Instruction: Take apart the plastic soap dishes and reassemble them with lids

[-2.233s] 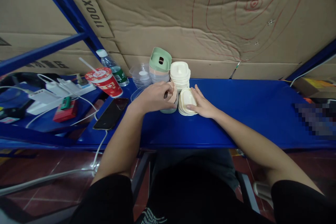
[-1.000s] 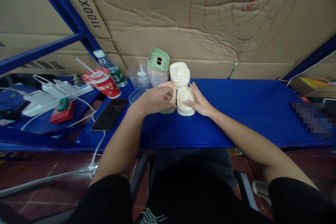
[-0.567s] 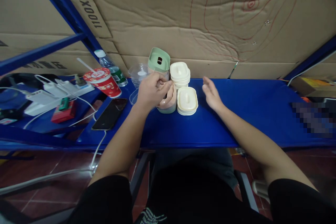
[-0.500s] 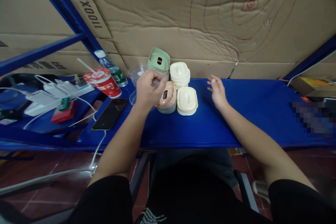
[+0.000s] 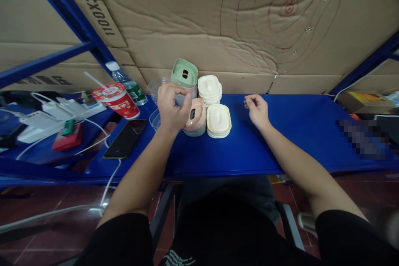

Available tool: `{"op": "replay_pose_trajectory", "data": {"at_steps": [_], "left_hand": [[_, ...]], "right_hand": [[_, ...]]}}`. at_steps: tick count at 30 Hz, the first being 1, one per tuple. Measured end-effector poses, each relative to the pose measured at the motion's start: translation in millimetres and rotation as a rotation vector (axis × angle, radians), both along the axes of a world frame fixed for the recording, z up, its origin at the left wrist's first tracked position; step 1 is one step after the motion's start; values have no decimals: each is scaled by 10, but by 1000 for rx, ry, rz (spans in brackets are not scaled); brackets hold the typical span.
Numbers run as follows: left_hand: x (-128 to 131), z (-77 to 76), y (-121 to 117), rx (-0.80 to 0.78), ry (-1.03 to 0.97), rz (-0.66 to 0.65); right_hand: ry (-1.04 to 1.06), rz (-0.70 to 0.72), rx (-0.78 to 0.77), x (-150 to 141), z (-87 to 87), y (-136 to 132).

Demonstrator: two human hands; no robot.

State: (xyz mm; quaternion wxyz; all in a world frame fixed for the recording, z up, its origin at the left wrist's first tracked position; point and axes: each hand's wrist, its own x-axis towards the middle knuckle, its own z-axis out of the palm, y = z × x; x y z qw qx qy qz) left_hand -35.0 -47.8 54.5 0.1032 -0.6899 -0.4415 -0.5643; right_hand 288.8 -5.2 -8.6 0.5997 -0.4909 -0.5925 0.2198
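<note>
So all four stacks look settled on your desk (image 5: 249, 153): peach-topped stack (image 5: 199, 121) beside front cream stack (image 5: 219, 121), green-topped stack (image 5: 182, 74) and rear cream stack (image 5: 209, 86) behind. Can't tell what's left. Your left hand (image 5: 172, 106) overlaps the peach one, fingers curled, tips hidden; right hand (image 5: 258, 110) loosely bent, contact unclear.

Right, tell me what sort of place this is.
Probably a makeshift workstation, perhaps in a workshop or storeroom: a blue bench in a blue frame, with cardboard behind it and a power strip at the left.
</note>
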Motion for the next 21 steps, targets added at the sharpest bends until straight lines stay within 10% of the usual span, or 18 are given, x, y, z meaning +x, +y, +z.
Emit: {"op": "replay_pose_trajectory", "data": {"at_steps": [9, 21], "left_hand": [[72, -122, 118, 97, 60, -118], [128, -233, 164, 57, 184, -189]], "right_hand": [[-620, 359, 309, -140, 16, -249], [-891, 443, 240, -74, 3, -214]]}}
